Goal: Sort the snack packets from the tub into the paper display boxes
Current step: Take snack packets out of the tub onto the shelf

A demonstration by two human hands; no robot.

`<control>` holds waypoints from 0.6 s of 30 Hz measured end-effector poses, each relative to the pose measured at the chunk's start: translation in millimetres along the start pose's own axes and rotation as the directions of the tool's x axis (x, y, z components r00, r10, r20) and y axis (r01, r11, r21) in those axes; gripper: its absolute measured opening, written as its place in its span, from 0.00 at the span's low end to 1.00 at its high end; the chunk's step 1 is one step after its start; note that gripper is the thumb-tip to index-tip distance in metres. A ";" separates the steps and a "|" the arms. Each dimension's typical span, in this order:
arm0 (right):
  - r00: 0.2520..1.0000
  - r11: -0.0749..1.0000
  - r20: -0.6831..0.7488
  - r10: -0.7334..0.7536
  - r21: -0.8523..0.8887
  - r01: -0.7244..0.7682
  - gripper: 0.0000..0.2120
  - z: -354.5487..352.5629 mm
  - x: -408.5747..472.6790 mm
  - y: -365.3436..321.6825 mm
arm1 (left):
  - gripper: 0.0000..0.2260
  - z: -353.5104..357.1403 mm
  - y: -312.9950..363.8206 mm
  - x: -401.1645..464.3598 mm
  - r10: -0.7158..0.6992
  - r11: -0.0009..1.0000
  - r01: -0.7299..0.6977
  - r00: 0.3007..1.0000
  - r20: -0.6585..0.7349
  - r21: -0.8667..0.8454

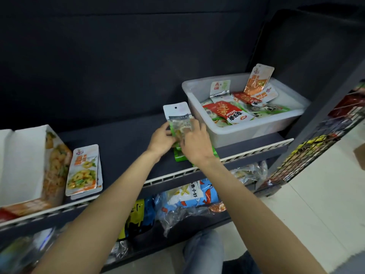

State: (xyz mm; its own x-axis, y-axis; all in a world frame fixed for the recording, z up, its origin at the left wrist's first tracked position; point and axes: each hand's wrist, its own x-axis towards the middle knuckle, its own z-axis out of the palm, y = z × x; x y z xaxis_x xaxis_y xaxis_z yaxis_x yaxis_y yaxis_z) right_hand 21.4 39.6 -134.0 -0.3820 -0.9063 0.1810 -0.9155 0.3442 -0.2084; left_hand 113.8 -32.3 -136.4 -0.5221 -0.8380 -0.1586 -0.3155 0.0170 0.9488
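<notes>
Hands meet mid-shelf: the left hand (pixel 162 138) and right hand (pixel 194 142) both pinch one green-and-white snack packet (pixel 178 118), held upright just left of the translucent tub (pixel 245 128). Under them, more green packets (pixel 180 156) lie flat on the dark shelf (pixel 126 143). Tub's loaded with mixed packets, and one orange packet (pixel 257 80) pokes up above its rim. Over at the left there's a small stack of squid-ring packets (pixel 84 171) right beside a paper display box (pixel 23 165) with the same picture on its side. Lower shelf has big snack bags (pixel 189 196).
</notes>
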 end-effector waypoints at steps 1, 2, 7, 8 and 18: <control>1.000 0.995 -0.009 -0.022 -0.096 0.021 0.16 3.5 -2.8 6.0 | 0.20 6.0 0.4 -1.9 0.018 0.998 -0.021 0.999 0.051 0.065; 0.998 0.986 -0.013 -0.054 -0.158 0.051 0.16 6.1 -5.9 12.5 | 0.19 11.0 0.1 -3.2 0.041 0.981 -0.056 0.995 0.086 0.184; 0.989 0.978 0.008 -0.146 -0.149 0.146 0.16 7.7 -16.0 34.0 | 0.21 15.5 -2.4 -9.2 0.185 0.674 -0.196 0.978 0.094 0.712; 0.988 0.977 0.003 -0.157 -0.149 0.155 0.15 4.4 -17.5 33.3 | 0.21 13.5 -0.8 -10.2 0.188 0.623 -0.193 0.978 0.094 0.758; 0.924 0.997 -0.380 -0.045 0.035 0.064 0.12 -86.1 19.9 75.9 | 0.15 34.0 78.9 2.0 0.684 0.560 -0.583 0.726 0.069 0.589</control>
State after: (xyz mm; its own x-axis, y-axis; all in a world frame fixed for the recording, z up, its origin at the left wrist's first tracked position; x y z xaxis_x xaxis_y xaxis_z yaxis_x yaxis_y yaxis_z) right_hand -66.6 68.8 -63.4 -0.3594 -0.7598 0.5418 -0.9328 0.2771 -0.2303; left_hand 60.9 -14.1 -71.1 -0.6498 -0.5594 0.5145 -0.3387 0.8191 0.4629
